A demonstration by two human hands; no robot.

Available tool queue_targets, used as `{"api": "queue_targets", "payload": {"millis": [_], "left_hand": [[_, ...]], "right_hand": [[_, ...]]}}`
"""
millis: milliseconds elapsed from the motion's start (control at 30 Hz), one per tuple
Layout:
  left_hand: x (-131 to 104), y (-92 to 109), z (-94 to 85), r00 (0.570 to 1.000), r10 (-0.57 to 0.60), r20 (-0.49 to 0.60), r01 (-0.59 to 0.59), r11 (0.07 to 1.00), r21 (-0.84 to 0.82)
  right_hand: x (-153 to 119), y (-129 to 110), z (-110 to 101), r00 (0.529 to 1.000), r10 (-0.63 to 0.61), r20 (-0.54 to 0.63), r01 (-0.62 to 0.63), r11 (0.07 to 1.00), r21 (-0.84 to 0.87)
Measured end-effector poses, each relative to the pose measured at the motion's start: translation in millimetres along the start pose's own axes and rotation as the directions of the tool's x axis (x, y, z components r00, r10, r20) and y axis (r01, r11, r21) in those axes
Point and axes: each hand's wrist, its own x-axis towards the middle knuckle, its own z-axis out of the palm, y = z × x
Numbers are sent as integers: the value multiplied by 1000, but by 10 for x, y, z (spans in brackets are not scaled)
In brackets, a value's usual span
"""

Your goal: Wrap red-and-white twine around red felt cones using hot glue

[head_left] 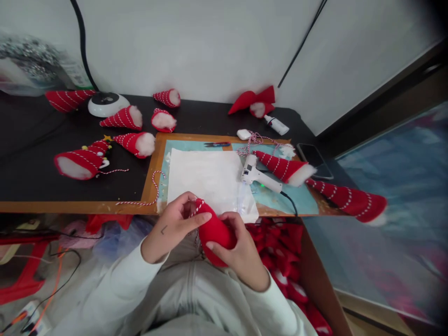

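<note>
A plain red felt cone (215, 233) is held between my hands at the table's front edge, above my lap. My left hand (175, 226) pinches its narrow tip together with a red-and-white twisted cord (199, 205). Part of that cord hangs down behind the cone on its left side. My right hand (241, 249) is wrapped round the wide end, thumb in front. Just beyond my hands lies a white paper sheet (206, 175). A white glue gun (261, 175) rests on the sheet's right side, with a small green light showing.
Several stuffed red cones wound with cord, such as one on the left (79, 163), lie about the black table (21, 158). Behind the paper are dark-tipped pliers (217, 144). A white bottle (277, 125), a phone (315, 161) and tangled cord (257, 140) lie at the right.
</note>
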Motion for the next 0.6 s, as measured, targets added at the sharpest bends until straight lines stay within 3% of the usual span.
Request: {"api": "queue_targets", "payload": {"millis": [167, 300, 400, 433, 500, 600], "left_hand": [[-29, 80, -76, 991, -29, 133, 35, 998, -47], [-50, 116, -115, 954, -66, 293, 96, 991, -90], [-54, 111, -107, 950, -67, 306, 113, 984, -136], [-54, 106, -97, 955, -57, 291, 105, 983, -152], [-51, 95, -69, 972, -29, 235, 75, 979, -189], [-46, 84, -18, 997, 3, 79, 16, 971, -240]], "right_hand": [[25, -81, -137, 976, 2, 217, -60, 964, 258], [9, -73, -205, 905, 39, 423, -248, 857, 451], [2, -36, -176, 857, 96, 506, -392, 758, 521], [2, -19, -155, 863, 101, 494, -400, 734, 549], [-4, 26, -107, 921, 84, 380, -328, 694, 641], [-45, 111, -53, 996, 1, 94, -69, 694, 716]]}}
